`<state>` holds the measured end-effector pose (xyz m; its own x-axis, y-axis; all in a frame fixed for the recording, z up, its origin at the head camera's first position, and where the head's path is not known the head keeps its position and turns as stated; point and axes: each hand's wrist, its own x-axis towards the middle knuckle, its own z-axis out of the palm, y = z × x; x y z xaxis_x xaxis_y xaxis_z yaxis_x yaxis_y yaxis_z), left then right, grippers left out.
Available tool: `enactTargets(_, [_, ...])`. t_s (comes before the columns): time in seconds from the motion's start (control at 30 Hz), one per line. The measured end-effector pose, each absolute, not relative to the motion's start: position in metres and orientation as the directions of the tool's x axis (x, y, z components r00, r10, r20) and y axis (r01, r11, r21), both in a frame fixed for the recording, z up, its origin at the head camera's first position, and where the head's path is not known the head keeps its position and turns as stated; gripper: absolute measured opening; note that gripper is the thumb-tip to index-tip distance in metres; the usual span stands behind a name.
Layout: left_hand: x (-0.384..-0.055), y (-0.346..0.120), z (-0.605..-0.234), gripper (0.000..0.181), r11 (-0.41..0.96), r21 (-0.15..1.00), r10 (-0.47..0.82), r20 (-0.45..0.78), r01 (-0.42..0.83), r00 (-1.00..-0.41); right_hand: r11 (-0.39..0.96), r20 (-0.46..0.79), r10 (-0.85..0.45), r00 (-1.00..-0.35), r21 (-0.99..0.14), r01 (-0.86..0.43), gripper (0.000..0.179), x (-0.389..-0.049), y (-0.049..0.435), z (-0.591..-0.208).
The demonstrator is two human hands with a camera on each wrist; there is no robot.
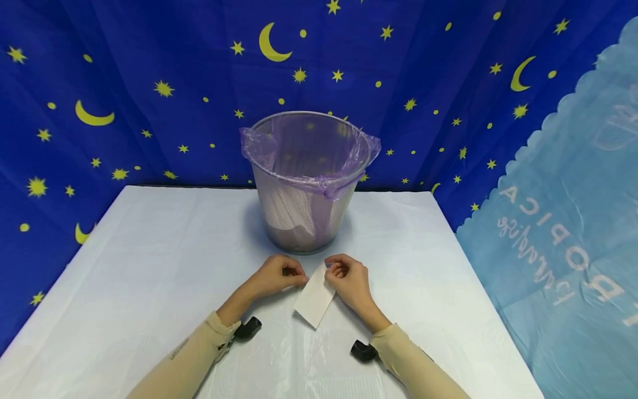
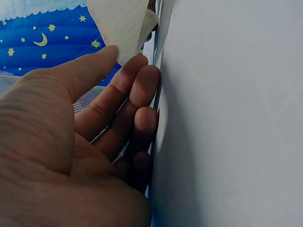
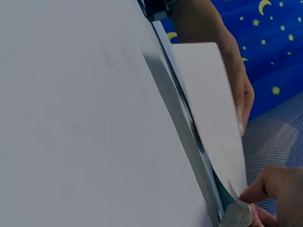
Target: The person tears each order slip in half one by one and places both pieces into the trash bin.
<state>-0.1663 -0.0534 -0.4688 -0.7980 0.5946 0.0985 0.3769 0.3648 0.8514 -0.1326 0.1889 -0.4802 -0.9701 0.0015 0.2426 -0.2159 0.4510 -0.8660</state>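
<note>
A small white paper sheet (image 1: 315, 299) is held slanted between both hands, just in front of the wire bin. My left hand (image 1: 276, 275) has thumb and index fingertips at its left edge; in the left wrist view the sheet's corner lies between them, the other fingers loosely curled. My right hand (image 1: 351, 281) pinches the upper corner between thumb and index finger. Faint diagonal print marks the sheet's other face (image 2: 120, 26). Near the right thumb the edge bends back (image 3: 235, 195), and a small flap with tiny printed marks (image 3: 236, 219) shows beneath it.
A silver mesh bin (image 1: 286, 213) lined with a purple plastic bag (image 1: 326, 185) stands at the back of the white-covered table (image 1: 174, 238). Behind hangs a blue cloth with yellow moons and stars (image 1: 199, 72). A light blue printed cloth (image 1: 563, 233) hangs at the right.
</note>
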Motion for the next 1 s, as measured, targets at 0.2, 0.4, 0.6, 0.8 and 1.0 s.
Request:
enactTargets(0.2, [-0.165, -0.0524, -0.47, 0.015, 0.322, 0.869, 0.622, 0.104, 0.374, -0.776, 0.412, 0.234, 0.085, -0.969, -0.893, -0.179, 0.021, -0.13, 0.1877, -0.4821])
enactTargets(0.4, [-0.1654, -0.0484, -0.4696, 0.037, 0.254, 0.938, 0.614, 0.031, 0.235, -0.789, 0.418, 0.25, 0.125, -0.96, -0.891, -0.178, 0.021, -0.131, 0.1863, -0.4807])
enactTargets(0.6, [-0.1653, -0.0476, -0.47, 0.029, 0.276, 0.913, 0.646, 0.055, 0.3, -0.761, 0.433, 0.27, 0.131, -0.954, -0.881, -0.19, 0.022, -0.1315, 0.185, -0.4802])
enactTargets(0.8, [-0.1624, -0.0492, -0.468, 0.014, 0.306, 0.872, 0.685, 0.077, 0.383, -0.724, 0.419, 0.276, 0.137, -0.951, -0.886, -0.196, 0.024, -0.131, 0.1852, -0.4813])
enactTargets(1.0, [-0.1645, -0.0506, -0.4715, 0.013, 0.317, 0.868, 0.655, 0.091, 0.383, -0.75, 0.442, 0.29, 0.133, -0.948, -0.873, -0.205, 0.025, -0.1314, 0.1863, -0.4827])
